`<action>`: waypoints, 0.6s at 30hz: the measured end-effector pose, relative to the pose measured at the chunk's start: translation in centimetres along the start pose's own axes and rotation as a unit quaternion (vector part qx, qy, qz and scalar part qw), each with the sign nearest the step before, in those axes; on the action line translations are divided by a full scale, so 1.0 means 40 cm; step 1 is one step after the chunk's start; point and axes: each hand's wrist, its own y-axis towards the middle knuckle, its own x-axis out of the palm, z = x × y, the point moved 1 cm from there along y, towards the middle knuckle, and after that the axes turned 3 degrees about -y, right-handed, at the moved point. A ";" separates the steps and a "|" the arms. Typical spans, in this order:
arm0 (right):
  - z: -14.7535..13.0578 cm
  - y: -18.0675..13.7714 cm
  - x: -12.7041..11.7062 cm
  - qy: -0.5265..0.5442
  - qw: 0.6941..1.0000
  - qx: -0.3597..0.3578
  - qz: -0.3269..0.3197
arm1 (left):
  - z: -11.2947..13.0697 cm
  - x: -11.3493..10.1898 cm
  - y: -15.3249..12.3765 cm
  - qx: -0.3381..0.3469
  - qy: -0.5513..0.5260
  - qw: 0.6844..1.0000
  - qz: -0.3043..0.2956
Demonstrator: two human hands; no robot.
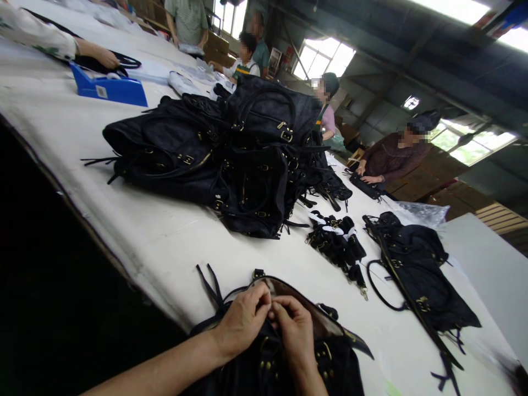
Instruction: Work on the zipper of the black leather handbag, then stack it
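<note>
Left hand (243, 319) and right hand (293, 330) meet fingertip to fingertip at the open mouth of a black handbag (284, 352), both pinching something small at its top edge — too small to make out, likely a zip pull or a bit of lining. The bag lies at the near edge of the white surface (165, 242), directly under the hands, mouth gaping, tan lining showing. Judged step: fine work at the opening, mid-way. The next move likely calls for a steady pinch and a short pull along the rim.

Beyond — a bundle of straps (336, 236), a flat bag (416, 269) to the right, a heap of black bags (231, 154) mid-surface. Other people work along the far side; a blue tray (109, 88) sits near one sleeve.
</note>
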 end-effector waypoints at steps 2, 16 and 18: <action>-0.015 -0.025 -0.025 -0.028 0.996 -0.062 0.055 | 0.012 -0.021 -0.011 0.041 0.019 0.999 0.008; -0.086 -0.044 -0.360 -0.444 0.895 0.000 0.036 | -0.029 -0.262 -0.010 -0.050 0.205 0.967 -0.141; -0.106 -0.041 -0.341 -0.448 0.894 0.002 0.010 | -0.015 -0.234 -0.014 -0.050 0.225 0.951 -0.204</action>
